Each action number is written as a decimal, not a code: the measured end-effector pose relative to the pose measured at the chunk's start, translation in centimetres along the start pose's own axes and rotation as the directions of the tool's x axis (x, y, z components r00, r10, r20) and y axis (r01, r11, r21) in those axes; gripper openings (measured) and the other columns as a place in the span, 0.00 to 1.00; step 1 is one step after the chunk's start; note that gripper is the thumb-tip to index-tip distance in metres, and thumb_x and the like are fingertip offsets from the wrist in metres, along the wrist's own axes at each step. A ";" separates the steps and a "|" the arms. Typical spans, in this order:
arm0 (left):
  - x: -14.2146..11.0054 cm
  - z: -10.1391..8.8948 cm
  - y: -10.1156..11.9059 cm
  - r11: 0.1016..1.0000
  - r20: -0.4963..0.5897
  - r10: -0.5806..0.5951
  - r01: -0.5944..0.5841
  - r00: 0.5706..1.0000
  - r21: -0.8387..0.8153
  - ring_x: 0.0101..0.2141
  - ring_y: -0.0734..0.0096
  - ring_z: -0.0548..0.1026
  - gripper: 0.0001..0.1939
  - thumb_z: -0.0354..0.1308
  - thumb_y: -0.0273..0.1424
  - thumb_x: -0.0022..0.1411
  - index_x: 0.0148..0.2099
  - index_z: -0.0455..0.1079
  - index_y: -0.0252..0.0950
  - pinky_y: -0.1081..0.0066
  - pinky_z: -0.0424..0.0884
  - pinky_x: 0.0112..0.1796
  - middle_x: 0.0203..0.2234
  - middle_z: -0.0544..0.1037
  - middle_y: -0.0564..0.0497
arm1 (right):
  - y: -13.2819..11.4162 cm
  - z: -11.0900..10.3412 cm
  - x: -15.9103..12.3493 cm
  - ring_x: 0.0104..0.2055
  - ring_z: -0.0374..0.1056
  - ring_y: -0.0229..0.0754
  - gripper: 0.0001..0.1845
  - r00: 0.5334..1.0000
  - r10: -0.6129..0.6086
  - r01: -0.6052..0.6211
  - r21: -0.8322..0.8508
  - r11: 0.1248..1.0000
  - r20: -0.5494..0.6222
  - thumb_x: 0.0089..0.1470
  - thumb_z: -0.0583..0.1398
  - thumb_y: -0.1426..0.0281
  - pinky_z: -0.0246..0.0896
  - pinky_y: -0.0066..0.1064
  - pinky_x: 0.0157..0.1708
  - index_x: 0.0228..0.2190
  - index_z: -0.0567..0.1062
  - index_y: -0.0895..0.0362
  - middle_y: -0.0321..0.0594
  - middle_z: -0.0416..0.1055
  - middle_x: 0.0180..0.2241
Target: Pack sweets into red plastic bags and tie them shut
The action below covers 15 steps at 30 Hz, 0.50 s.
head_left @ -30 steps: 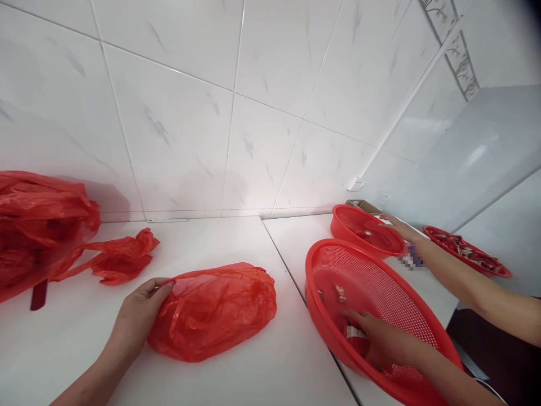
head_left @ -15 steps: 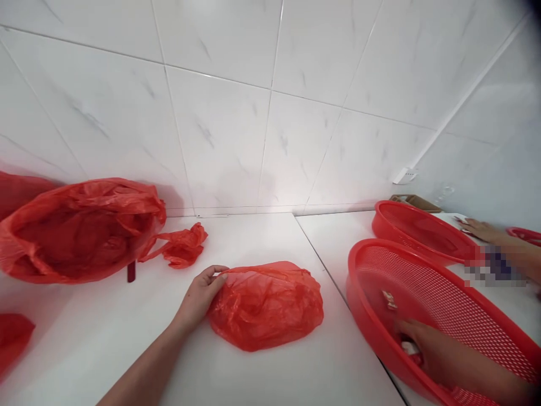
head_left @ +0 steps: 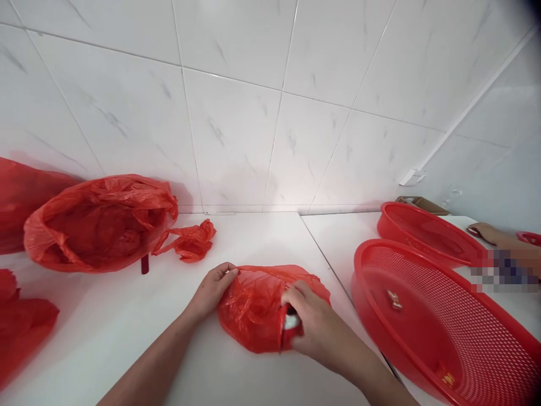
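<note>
A thin red plastic bag [head_left: 249,321] lies on the white table in front of me, its mouth partly open. My left hand [head_left: 213,290] pinches the bag's rim at its left end between thumb and fingers. Over the bag's right side is my right hand [head_left: 310,318], curled round a small red-and-white item [head_left: 291,321] with a dark spot. Motion blurs this item, and its kind is unclear. To the right stands a red mesh plastic basket [head_left: 426,332]. On its floor lie a small wrapped piece [head_left: 394,299] and a small yellow-marked piece [head_left: 447,378].
A larger open red bag [head_left: 101,225] stands at the left, beside a crumpled red bag [head_left: 194,241]. More red plastic [head_left: 25,321] lies at the left edge. Behind the mesh basket is another red basket [head_left: 426,228]. A co-worker's hand [head_left: 486,231] shows at the far right.
My right hand has come out of the mesh basket and moved left over the bag, holding the red-and-white item. My left hand still grips the bag's rim. The view has shifted slightly.
</note>
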State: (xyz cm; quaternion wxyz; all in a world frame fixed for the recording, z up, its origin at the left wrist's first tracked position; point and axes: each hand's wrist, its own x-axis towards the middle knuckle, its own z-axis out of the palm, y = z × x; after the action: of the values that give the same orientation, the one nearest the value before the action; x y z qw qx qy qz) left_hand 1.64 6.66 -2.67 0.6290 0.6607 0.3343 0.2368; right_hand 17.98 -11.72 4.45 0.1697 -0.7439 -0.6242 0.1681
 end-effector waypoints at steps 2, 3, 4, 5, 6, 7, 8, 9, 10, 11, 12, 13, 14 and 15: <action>-0.1 0.0 0.0 1.000 -0.002 0.000 0.000 1.000 0.017 0.22 0.72 0.67 0.17 0.52 0.47 0.58 0.30 0.65 0.37 0.74 0.63 0.24 0.21 0.70 0.55 | 0.1 1.4 2.1 0.34 0.64 0.36 0.25 1.000 0.003 -0.003 0.024 1.000 -0.010 0.38 0.54 0.83 0.59 0.25 0.29 0.39 0.66 0.50 0.35 0.64 0.40; -0.1 0.1 0.0 1.000 -0.001 -0.005 0.005 1.000 0.018 0.22 0.72 0.68 0.17 0.51 0.47 0.58 0.30 0.65 0.37 0.74 0.63 0.23 0.21 0.71 0.55 | 0.3 1.7 2.7 0.38 0.65 0.38 0.29 0.999 0.017 -0.016 0.033 0.999 -0.031 0.39 0.55 0.82 0.62 0.27 0.33 0.44 0.66 0.48 0.36 0.64 0.44; 0.0 0.1 0.0 1.000 0.002 -0.011 0.011 1.000 0.013 0.21 0.71 0.68 0.17 0.52 0.47 0.58 0.31 0.65 0.37 0.74 0.63 0.23 0.21 0.71 0.55 | 0.5 1.8 3.0 0.44 0.65 0.41 0.32 0.998 0.034 -0.032 0.043 0.999 -0.059 0.41 0.56 0.80 0.63 0.31 0.39 0.49 0.64 0.46 0.37 0.62 0.49; 0.0 0.1 0.0 1.000 0.007 -0.017 0.017 1.000 0.002 0.21 0.71 0.68 0.17 0.52 0.47 0.58 0.31 0.65 0.37 0.74 0.62 0.23 0.21 0.71 0.55 | 0.8 1.5 2.9 0.49 0.63 0.43 0.34 0.994 0.054 -0.049 0.054 0.997 -0.090 0.44 0.57 0.78 0.62 0.34 0.44 0.53 0.61 0.45 0.38 0.59 0.53; 0.1 0.1 -0.1 1.000 0.014 -0.021 0.022 1.000 -0.012 0.21 0.72 0.68 0.17 0.52 0.46 0.58 0.31 0.65 0.37 0.74 0.62 0.23 0.20 0.72 0.55 | 0.9 1.1 2.4 0.54 0.60 0.45 0.35 0.990 0.071 -0.063 0.062 0.996 -0.125 0.46 0.58 0.74 0.60 0.36 0.49 0.56 0.58 0.44 0.37 0.56 0.57; 0.1 0.1 -0.1 0.999 0.020 -0.025 0.026 0.999 -0.027 0.21 0.72 0.68 0.17 0.52 0.46 0.58 0.31 0.65 0.37 0.74 0.62 0.23 0.21 0.72 0.55 | 1.2 0.4 1.6 0.57 0.57 0.45 0.34 0.982 0.085 -0.076 0.060 0.995 -0.169 0.49 0.57 0.71 0.58 0.38 0.52 0.57 0.57 0.43 0.36 0.54 0.59; 0.2 0.1 -0.1 0.999 0.023 -0.029 0.030 0.999 -0.041 0.21 0.72 0.68 0.16 0.53 0.46 0.58 0.31 0.64 0.37 0.74 0.63 0.23 0.21 0.72 0.55 | 1.5 -0.5 0.5 0.59 0.55 0.45 0.31 0.970 0.100 -0.092 0.046 0.995 -0.222 0.51 0.56 0.69 0.57 0.38 0.54 0.57 0.58 0.44 0.36 0.54 0.59; 0.2 0.1 -0.2 0.998 0.024 -0.035 0.036 0.999 -0.050 0.21 0.72 0.68 0.16 0.53 0.46 0.58 0.31 0.64 0.37 0.74 0.62 0.23 0.21 0.72 0.55 | 2.1 -1.6 -0.8 0.59 0.56 0.45 0.27 0.950 0.120 -0.121 0.015 0.993 -0.288 0.53 0.55 0.66 0.56 0.38 0.54 0.55 0.60 0.45 0.37 0.56 0.59; 0.3 0.1 -0.2 0.997 0.026 -0.043 0.044 0.999 -0.055 0.21 0.71 0.69 0.16 0.53 0.46 0.58 0.31 0.64 0.37 0.74 0.62 0.23 0.21 0.73 0.55 | 2.9 -2.8 -2.1 0.58 0.57 0.47 0.24 0.918 0.145 -0.169 -0.033 0.985 -0.370 0.54 0.55 0.63 0.57 0.38 0.54 0.53 0.63 0.46 0.38 0.58 0.58; 0.3 0.1 -0.2 0.997 0.029 -0.053 0.055 0.998 -0.053 0.21 0.71 0.69 0.17 0.53 0.46 0.58 0.31 0.65 0.37 0.74 0.62 0.23 0.21 0.73 0.55 | 4.0 -4.2 -3.5 0.57 0.58 0.48 0.22 0.879 0.175 -0.236 -0.086 0.968 -0.443 0.54 0.54 0.61 0.58 0.39 0.53 0.51 0.66 0.47 0.40 0.60 0.56; 0.3 0.1 -0.2 0.997 0.032 -0.065 0.067 0.997 -0.044 0.21 0.71 0.69 0.17 0.53 0.47 0.57 0.32 0.65 0.37 0.74 0.62 0.22 0.21 0.73 0.55 | 5.3 -5.5 -4.8 0.55 0.60 0.49 0.21 0.830 0.217 -0.322 -0.124 0.939 -0.514 0.53 0.55 0.58 0.60 0.40 0.50 0.49 0.67 0.47 0.41 0.63 0.54; 0.4 0.0 -0.2 0.996 0.033 -0.078 0.079 0.996 -0.030 0.21 0.71 0.69 0.17 0.53 0.47 0.57 0.32 0.65 0.37 0.74 0.62 0.22 0.21 0.73 0.55 | 7.0 -6.8 -6.1 0.53 0.63 0.49 0.21 0.779 0.296 -0.432 -0.130 0.893 -0.552 0.53 0.54 0.57 0.62 0.39 0.47 0.49 0.67 0.47 0.40 0.65 0.53; 0.4 0.0 -0.2 0.996 0.036 -0.091 0.092 0.995 -0.013 0.21 0.71 0.70 0.17 0.53 0.47 0.57 0.33 0.65 0.37 0.74 0.63 0.22 0.21 0.73 0.55 | 8.9 -7.9 -7.3 0.50 0.65 0.48 0.22 0.740 0.372 -0.529 -0.143 0.837 -0.559 0.53 0.54 0.55 0.64 0.38 0.42 0.49 0.66 0.46 0.40 0.66 0.52; 0.4 0.0 -0.2 0.995 0.036 -0.102 0.102 0.994 0.005 0.21 0.70 0.70 0.17 0.54 0.48 0.56 0.33 0.66 0.38 0.74 0.63 0.22 0.21 0.74 0.55 | 10.9 -8.8 -8.4 0.48 0.67 0.48 0.22 0.723 0.429 -0.588 -0.158 0.793 -0.541 0.54 0.54 0.55 0.64 0.37 0.39 0.49 0.66 0.46 0.41 0.67 0.51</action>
State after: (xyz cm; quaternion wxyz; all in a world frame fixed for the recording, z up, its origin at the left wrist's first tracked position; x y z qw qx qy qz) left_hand 1.93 6.94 -2.90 0.6451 0.6481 0.3565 0.1917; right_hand 30.15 -22.13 7.59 0.1422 -0.9225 -0.3489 -0.0834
